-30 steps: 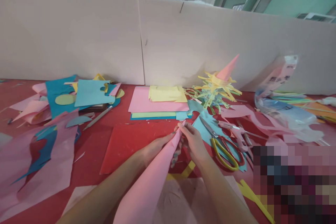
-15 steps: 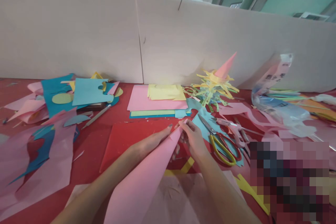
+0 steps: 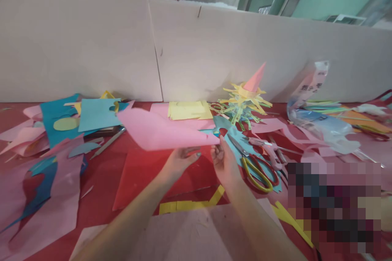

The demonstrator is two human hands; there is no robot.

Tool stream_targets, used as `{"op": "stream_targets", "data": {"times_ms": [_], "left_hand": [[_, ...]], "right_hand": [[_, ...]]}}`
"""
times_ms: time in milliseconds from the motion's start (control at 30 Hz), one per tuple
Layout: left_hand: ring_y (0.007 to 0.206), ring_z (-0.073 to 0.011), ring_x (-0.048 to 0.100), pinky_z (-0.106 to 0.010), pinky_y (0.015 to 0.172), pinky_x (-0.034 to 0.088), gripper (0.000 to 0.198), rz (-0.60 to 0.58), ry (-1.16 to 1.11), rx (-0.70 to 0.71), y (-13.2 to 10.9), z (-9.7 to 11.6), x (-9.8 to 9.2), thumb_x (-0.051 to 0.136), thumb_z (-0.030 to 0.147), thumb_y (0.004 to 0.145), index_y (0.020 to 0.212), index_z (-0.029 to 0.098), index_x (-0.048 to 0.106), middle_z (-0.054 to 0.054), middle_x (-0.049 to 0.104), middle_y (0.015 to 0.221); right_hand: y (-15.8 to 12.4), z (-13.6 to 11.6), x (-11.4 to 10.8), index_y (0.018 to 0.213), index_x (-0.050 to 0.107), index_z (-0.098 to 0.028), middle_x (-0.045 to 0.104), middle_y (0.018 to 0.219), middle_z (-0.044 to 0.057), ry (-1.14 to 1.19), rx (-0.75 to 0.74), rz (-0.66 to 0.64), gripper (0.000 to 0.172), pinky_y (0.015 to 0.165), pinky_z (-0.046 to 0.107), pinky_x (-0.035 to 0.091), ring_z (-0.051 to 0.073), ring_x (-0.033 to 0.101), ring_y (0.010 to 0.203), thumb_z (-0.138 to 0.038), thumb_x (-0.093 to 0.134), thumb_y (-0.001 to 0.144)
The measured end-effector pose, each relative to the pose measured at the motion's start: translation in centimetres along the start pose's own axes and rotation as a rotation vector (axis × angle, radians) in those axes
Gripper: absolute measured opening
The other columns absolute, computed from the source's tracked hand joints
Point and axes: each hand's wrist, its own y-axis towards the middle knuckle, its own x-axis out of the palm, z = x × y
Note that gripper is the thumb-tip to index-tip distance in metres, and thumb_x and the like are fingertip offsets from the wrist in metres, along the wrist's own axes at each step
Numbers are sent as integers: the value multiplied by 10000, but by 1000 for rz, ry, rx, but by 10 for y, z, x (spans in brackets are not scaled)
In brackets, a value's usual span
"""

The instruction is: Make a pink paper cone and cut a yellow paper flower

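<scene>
A rolled cone of pink paper lies sideways in the air above a red sheet, its narrow tip to the right and its wide end to the left. My right hand pinches it at the tip. Just under its lower edge is my left hand, thumb apart from the fingers; the fingertips are partly hidden, so whether they touch the paper is unclear. Scissors with yellow and red handles lie right of my right hand, on blue paper scraps.
Behind stand a fringed paper figure with a pink cone top and a white partition. A pink glue gun and a plastic bag lie right. Pink and blue offcuts spread left; yellow sheets are stacked at the back.
The pink cone has swung from pointing away from me, wide end near, to lying crosswise with its wide end left. My left hand has come off its side to below it.
</scene>
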Motion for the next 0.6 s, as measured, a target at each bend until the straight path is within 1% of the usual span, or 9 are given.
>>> {"op": "stream_targets", "data": {"times_ms": [67,133,200,267,300,367,467,533,600], "left_hand": [[1083,-244,543,-357,921,418,380,16,-57,43,-1,-4,13,742,271,608,957,179,623,-107,624,1112],[1111,-226,526,-348,937,412,368,78,-142,62,-1,-4,23,708,280,656,996,188,604,-92,599,1161],[1088,-217,541,-349,919,428,326,182,-240,47,2,-4,29,684,303,685,977,180,609,-83,616,1124],[1021,-201,578,-332,888,447,304,284,-332,31,5,-5,32,696,306,676,933,163,620,-71,644,1048],[969,-187,599,-314,867,456,296,316,-370,21,7,-5,33,709,300,664,908,154,625,-64,656,1004],[861,-149,624,-264,813,473,283,332,-428,1,10,-4,34,725,283,653,881,143,632,-51,667,941],[753,-107,628,-210,732,487,276,302,-469,-13,13,-1,32,722,270,667,896,140,642,-43,672,906],[742,-103,631,-196,708,493,279,287,-469,-17,14,1,30,720,261,671,910,137,647,-49,676,917],[774,-117,640,-195,703,498,290,276,-462,-28,14,3,28,719,260,672,923,132,648,-65,677,953]], "right_hand": [[-3,5,1,729,563,-189,615,636,-49,-48,-40,-30,190,563,139,514,72,613,607,-257,726,658],[-6,10,2,709,542,-193,620,677,-46,-75,-89,-77,183,617,167,522,84,626,657,-266,708,681],[-9,14,3,701,525,-190,618,711,-45,-108,-141,-101,184,656,199,526,88,624,666,-270,691,700],[-11,17,3,712,521,-187,622,733,-32,-181,-202,-97,184,687,244,530,107,627,683,-294,671,718],[-12,18,3,725,528,-184,629,746,-21,-229,-236,-90,183,698,265,532,120,630,702,-309,662,725],[-15,20,3,754,554,-178,643,770,1,-342,-312,-66,184,710,291,533,143,632,746,-331,653,730],[-17,20,2,784,597,-169,663,816,25,-515,-417,-40,183,724,300,535,154,633,775,-326,664,719],[-19,20,1,796,609,-166,676,858,43,-594,-454,-39,180,733,317,539,164,641,778,-321,661,721],[-21,21,1,797,610,-170,684,911,62,-616,-472,-59,165,733,337,545,181,649,802,-315,652,733]]}}
